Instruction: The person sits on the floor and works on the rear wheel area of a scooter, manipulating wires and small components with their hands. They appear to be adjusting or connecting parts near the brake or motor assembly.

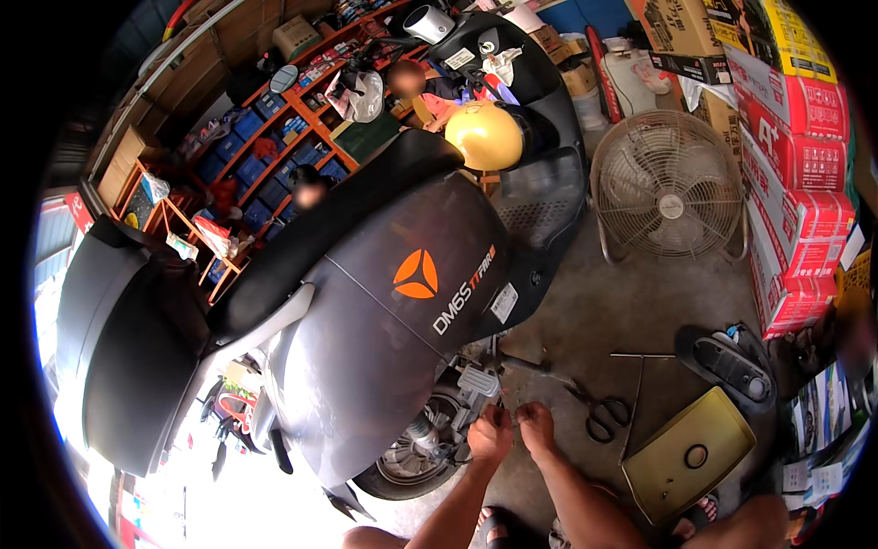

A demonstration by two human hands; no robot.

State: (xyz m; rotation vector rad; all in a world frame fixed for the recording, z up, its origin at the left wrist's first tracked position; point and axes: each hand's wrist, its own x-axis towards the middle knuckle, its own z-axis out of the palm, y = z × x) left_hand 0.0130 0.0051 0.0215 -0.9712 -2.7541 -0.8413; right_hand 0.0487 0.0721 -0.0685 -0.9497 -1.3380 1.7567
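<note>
Beside the rear wheel of a grey scooter, my two hands are close together. My left hand is closed in a pinch near the metal parts by the wheel. Just to its right, my right hand is also pinched. Thin reddish strands, possibly wires, show faintly above the fingers; what they grip is too small to make out. On the floor to the right lie black-handled scissors and a T-handle wrench. A yellowish tray holds a black ring.
A large metal floor fan stands ahead on the right, beside stacked red-and-white boxes. A yellow balloon rests by the scooter's seat. Two people are beyond the scooter, near orange shelves. Dark grey footwear-like objects lie beyond the tray.
</note>
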